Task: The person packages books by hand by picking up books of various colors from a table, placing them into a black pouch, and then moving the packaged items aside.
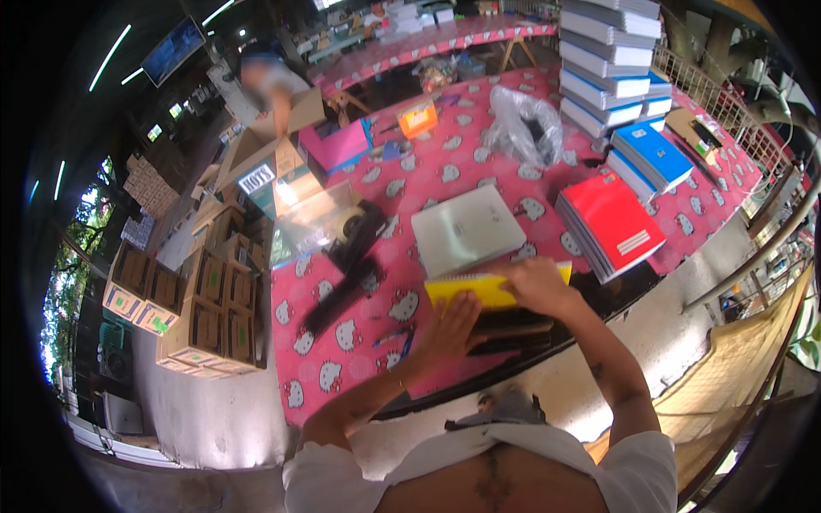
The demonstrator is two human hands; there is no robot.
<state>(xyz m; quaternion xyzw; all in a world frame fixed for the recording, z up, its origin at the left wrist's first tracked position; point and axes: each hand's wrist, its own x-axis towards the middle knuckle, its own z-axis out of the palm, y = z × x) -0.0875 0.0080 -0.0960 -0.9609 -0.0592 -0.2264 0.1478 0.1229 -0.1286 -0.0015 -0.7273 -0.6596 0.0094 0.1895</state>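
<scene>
A yellow notebook (488,291) stands tilted on edge at the front of the table. My right hand (537,285) grips its upper right part, with the fingers curled over the edge. My left hand (455,328) lies against its lower left face, fingers stretched out. Just beyond it lies a flat, shiny, pale grey-white square thing (467,229). Below the notebook, something dark is partly covered by my hands. To the right is a stack of red notebooks (612,215), with blue notebooks (654,156) behind it.
Tall stacks of notebooks (609,61) rise at the far right. A crumpled clear plastic bag (525,128), an orange box (417,118) and a black tape dispenser (357,236) sit on the pink patterned tablecloth (329,372). Cardboard boxes (214,312) stand at left; another person (278,85) is behind.
</scene>
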